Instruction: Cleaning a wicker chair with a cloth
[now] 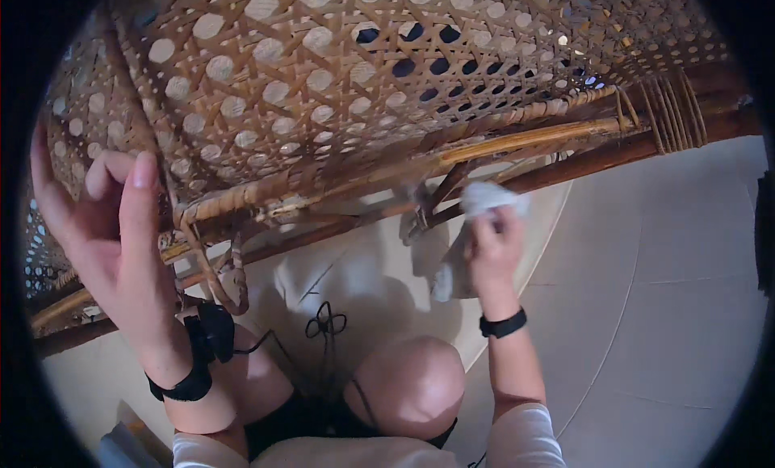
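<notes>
Bunched in my right hand (494, 250) is a white cloth (492, 200), pinched between thumb and fingers, with a pale end hanging below it. The hand is beside the lower rail (533, 141) of a brown rattan piece with a woven cane panel (274, 88). My left hand (121, 209) is raised at the panel's left part, beside an upright rattan strip. Its fingers are apart and partly bent, and nothing shows in them. Whether its fingertips touch the cane cannot be made out.
Bent rattan braces (230, 278) hang under the rail near my left wrist. A black cord (325, 323) loops between my bare knees. Pale tiled floor (622, 298) spreads to the right. A grey item (125, 445) lies at the lower left.
</notes>
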